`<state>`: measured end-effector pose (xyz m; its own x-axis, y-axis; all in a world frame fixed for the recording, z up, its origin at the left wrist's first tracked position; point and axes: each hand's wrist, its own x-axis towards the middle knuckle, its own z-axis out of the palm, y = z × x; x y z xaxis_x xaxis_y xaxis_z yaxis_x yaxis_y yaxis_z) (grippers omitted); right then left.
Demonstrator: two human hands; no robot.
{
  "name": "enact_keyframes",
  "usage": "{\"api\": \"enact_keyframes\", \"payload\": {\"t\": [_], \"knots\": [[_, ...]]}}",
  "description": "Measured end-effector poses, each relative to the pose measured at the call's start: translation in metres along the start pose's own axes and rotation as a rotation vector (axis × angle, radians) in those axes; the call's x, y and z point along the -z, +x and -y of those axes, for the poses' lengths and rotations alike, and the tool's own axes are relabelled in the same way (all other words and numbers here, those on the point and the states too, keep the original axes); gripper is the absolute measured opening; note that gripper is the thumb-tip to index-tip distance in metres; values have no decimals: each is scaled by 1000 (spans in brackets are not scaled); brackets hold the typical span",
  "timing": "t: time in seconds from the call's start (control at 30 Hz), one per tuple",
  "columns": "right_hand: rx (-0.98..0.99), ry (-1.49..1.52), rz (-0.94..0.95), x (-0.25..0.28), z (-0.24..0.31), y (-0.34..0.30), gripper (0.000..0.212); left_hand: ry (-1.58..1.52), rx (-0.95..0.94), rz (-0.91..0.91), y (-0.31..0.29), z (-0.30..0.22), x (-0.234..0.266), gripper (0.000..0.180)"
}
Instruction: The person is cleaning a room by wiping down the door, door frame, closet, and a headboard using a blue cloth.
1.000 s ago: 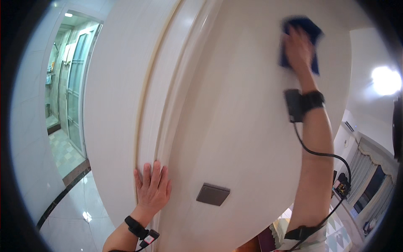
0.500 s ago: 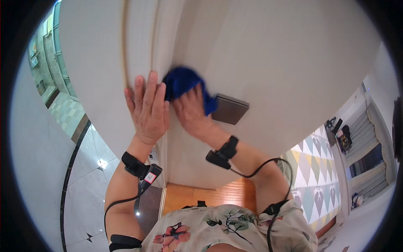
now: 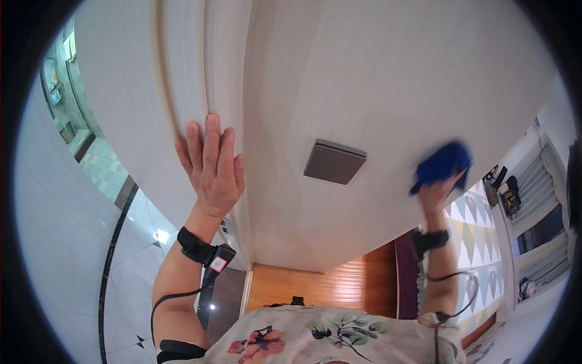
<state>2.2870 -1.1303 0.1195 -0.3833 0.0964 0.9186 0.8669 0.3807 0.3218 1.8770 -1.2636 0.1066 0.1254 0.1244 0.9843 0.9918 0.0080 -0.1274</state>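
Note:
My left hand [image 3: 213, 173] lies flat with its fingers stretched against the pale moulded frame [image 3: 224, 73] at the left of the door. Out to the right, my right hand [image 3: 438, 193] presses a dark blue cloth [image 3: 444, 165] on the broad pale door panel [image 3: 339, 73]. The cloth and the fingers under it are smeared by motion, and part of the fingers is hidden. Between my hands, a square grey-brown metal plate [image 3: 335, 162] is fixed to the panel, touched by neither hand.
Wooden floor [image 3: 303, 285] shows below the panel, with white tiles [image 3: 130, 261] at the left. A bed with a triangle-patterned cover [image 3: 479, 242] stands to the right, near a curtain [image 3: 542, 200]. Black straps with cables circle both my forearms.
My right hand has swept the blue cloth across the panel from beside my left hand, past the metal plate, to the right side. My left hand has stayed at the frame.

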Motion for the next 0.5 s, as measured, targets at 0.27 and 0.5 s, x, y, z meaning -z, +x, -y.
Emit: {"api": "enact_keyframes", "payload": {"t": [0.27, 0.5], "knots": [[188, 140, -239, -13, 128, 207, 20, -86, 34, 88, -14, -18, -8, 34], [-188, 1104, -392, 5, 191, 247, 17, -394, 213, 382, -73, -27, 58, 24]]}}
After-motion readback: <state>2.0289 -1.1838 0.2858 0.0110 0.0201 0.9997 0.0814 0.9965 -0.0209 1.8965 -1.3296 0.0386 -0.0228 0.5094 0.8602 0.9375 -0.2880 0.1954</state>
